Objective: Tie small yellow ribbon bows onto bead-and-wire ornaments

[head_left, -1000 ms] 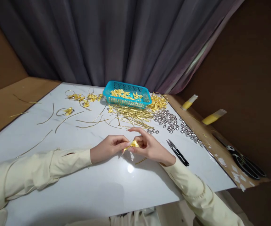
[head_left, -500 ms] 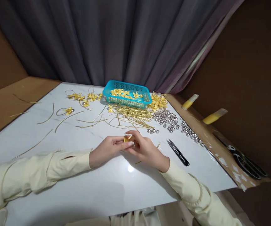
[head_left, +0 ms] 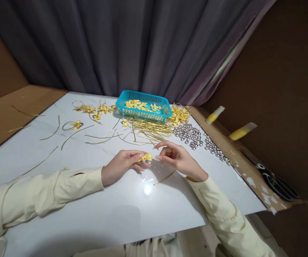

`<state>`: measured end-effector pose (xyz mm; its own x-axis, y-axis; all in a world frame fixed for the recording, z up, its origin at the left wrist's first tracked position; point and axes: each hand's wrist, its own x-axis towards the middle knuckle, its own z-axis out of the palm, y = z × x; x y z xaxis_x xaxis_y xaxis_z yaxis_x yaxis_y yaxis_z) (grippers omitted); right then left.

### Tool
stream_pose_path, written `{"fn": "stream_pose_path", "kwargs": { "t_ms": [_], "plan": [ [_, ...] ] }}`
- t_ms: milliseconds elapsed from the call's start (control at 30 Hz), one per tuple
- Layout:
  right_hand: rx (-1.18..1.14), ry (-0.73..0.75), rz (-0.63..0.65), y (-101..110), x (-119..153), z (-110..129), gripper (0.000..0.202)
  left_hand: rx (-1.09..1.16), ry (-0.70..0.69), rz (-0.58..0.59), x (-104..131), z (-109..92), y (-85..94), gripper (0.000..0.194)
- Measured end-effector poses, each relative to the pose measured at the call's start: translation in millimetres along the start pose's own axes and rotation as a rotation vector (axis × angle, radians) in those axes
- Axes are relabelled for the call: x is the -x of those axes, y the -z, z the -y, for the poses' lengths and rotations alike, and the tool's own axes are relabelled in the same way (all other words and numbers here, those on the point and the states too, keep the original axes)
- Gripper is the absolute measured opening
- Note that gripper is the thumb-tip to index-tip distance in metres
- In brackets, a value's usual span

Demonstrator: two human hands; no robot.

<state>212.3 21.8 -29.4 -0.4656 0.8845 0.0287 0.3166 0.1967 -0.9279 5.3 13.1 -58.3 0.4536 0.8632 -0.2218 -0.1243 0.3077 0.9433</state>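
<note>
My left hand (head_left: 120, 166) pinches a yellow ribbon bow (head_left: 148, 156) between thumb and fingers. A shiny silver bead (head_left: 143, 161) shows at the bow's lower side. Just right of the bow is my right hand (head_left: 182, 160), raised off the tabletop. Its index finger stretches forward, apart from the thumb, and the other fingers curl. Nothing I can clearly make out lies between them. Below this hand a short gold wire (head_left: 164, 177) rests on the white table (head_left: 111, 217).
Behind my hands are a blue basket (head_left: 143, 115) with yellow bows, a gold wire pile (head_left: 150, 129) and silver beads (head_left: 188, 134). Ringed bows (head_left: 96, 115) and loose wires sit leftward. At right are two yellow-filled tubes (head_left: 242, 131) and black scissors (head_left: 276, 184).
My right hand has moved right, away from the bow, uncovering it in my left hand. My right hand and forearm now cover where the black snips lay. More of the short gold wire shows.
</note>
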Motion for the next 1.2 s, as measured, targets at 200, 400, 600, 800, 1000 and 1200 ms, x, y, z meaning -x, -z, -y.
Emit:
{"fn": "stream_pose_path", "kwargs": {
  "t_ms": [200, 400, 600, 800, 1000, 1200],
  "plan": [
    [-0.161, -0.068, 0.017, 3, 4, 12, 0.031, -0.064, -0.038, 0.013, -1, 3, 0.2, 0.037],
    [-0.219, -0.200, 0.352, -9, 9, 10, 0.033, -0.155, -0.162, -0.038, -5, 11, 4.3, 0.036],
    [0.104, -0.047, 0.452, -4, 13, 21, 0.025, -0.422, -0.188, -0.073, -1, 6, 3.9, 0.037],
    [0.571, 0.103, 0.283, 40, 31, 11, 0.023, -0.707, -0.277, 0.050, 1, 9, 5.9, 0.037],
    [0.633, 0.069, 0.153, 18, 56, -26, 0.008, -0.917, -0.416, 0.047, 0, 12, 9.0, 0.038],
    [0.651, 0.068, -0.129, -14, 68, -10, 0.012, -0.965, -0.556, 0.241, 10, 6, 7.0, 0.036]
  ]
}}
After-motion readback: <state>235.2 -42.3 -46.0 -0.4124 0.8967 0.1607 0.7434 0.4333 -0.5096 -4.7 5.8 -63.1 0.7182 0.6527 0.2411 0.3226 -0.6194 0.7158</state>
